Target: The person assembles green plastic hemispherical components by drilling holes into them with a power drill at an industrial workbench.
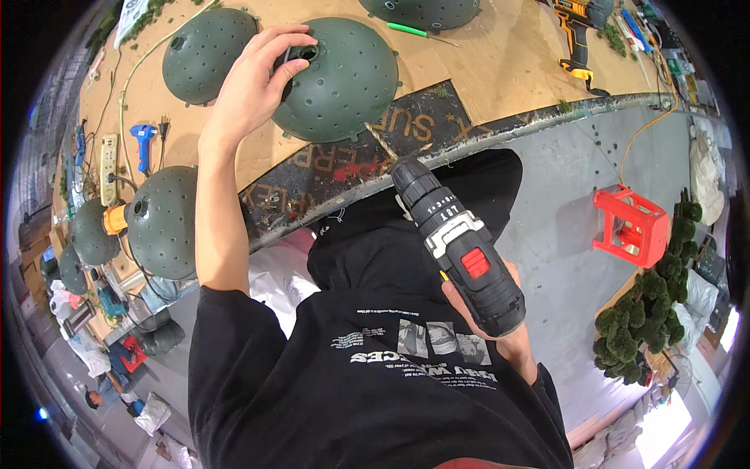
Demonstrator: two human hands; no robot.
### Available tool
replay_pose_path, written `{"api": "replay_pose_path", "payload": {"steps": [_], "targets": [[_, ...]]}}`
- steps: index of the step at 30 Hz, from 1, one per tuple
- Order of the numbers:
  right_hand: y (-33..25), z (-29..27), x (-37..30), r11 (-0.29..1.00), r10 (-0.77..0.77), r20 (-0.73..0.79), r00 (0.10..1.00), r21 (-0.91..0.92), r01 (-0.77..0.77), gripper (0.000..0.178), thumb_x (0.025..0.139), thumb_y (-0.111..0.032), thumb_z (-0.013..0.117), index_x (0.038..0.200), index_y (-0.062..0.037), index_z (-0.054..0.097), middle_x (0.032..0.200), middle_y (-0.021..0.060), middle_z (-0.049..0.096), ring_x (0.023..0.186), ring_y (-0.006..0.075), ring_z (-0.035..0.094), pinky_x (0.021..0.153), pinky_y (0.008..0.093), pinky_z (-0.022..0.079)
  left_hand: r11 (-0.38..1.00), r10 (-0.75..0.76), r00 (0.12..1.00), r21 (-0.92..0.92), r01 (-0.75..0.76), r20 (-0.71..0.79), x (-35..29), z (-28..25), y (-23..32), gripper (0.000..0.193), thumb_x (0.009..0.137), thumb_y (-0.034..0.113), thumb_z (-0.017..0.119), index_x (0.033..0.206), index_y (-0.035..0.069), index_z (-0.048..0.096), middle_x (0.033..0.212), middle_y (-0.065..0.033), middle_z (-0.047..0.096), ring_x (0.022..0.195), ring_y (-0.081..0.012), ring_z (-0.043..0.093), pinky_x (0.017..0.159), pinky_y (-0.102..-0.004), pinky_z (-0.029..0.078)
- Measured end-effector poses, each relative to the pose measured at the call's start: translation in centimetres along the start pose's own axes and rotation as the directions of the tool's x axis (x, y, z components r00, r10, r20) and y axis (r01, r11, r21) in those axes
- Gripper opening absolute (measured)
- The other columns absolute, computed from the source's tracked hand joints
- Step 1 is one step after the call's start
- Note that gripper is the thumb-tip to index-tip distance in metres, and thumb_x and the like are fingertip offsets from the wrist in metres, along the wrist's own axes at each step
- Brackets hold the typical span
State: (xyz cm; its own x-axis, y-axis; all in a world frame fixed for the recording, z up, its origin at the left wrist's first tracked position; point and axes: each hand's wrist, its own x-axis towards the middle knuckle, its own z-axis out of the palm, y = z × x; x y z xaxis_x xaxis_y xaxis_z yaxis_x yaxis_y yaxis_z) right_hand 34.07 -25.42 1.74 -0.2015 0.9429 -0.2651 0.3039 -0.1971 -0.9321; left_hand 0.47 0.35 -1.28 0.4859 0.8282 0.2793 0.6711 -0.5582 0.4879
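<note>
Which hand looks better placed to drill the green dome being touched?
The right hand, probably: it holds the black drill, whose bit points toward the green dome. The left hand is occupied at the dome's opening.

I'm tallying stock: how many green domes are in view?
6 clearly: a dome under the left hand; another to its left; one at the top edge; one beside the left forearm; one farther left; one beyond it. Others may be hidden.
</note>
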Motion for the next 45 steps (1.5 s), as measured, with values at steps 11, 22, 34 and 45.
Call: {"api": "replay_pose_path", "payload": {"steps": [11,22,34,45], "targets": [[-3.9,1.0,2.7,0.999,0.042,0.011,0.999,-0.031,-0.041,0.048,0.076,-0.005,0.082,0.119,0.0033,0.061,0.09,0.0047,0.071,0.08,0.0106,0.064,0.077,0.0267,0.051,0.973,-0.031,0.999,-0.228,0.033,0.014,-0.3,1.0,-1.6,0.029,0.098,0.017,0.068,0.125,0.008,0.062,0.141,-0.0094,0.058,0.131,-0.0252,0.054,0.109,-0.037,0.044],[-5.4,1.1,3.7,0.996,-0.008,-0.043,0.999,-0.094,0.004,0.054,0.078,0.002,0.078,0.128,0.0048,0.059,0.097,0.0065,0.07,0.088,0.0114,0.063,0.084,0.0267,0.051,1.0,-0.021,0.992,-0.02,0.019,-0.122,1.2,3.1,-0.9,0.044,0.096,0.036,0.069,0.132,0.013,0.063,0.133,-0.0095,0.065,0.122,-0.0279,0.062,0.101,-0.0392,0.048],[-7.0,2.2,4.1,0.972,0.158,0.009,0.987,-0.179,-0.154,0.054,0.078,-0.011,0.078,0.125,0.0039,0.058,0.094,0.0017,0.066,0.086,0.0067,0.054,0.079,0.0255,0.048,0.983,-0.071,0.997,-0.173,0.064,-0.036,1.3,1.0,0.2,0.05,0.088,0.032,0.075,0.127,0.003,0.063,0.136,-0.0179,0.059,0.128,-0.0354,0.056,0.106,-0.0438,0.046],[-7.1,2.6,4.0,0.957,0.145,0.027,0.989,-0.259,-0.133,0.045,0.078,-0.011,0.078,0.115,0.0042,0.057,0.084,0.008,0.066,0.077,0.0082,0.056,0.072,0.0278,0.048,0.97,-0.154,0.987,-0.198,0.144,-0.035,1.3,1.3,0.5,0.039,0.096,0.029,0.067,0.125,0.004,0.063,0.135,-0.0175,0.059,0.122,-0.0354,0.059,0.102,-0.0426,0.049]]}}
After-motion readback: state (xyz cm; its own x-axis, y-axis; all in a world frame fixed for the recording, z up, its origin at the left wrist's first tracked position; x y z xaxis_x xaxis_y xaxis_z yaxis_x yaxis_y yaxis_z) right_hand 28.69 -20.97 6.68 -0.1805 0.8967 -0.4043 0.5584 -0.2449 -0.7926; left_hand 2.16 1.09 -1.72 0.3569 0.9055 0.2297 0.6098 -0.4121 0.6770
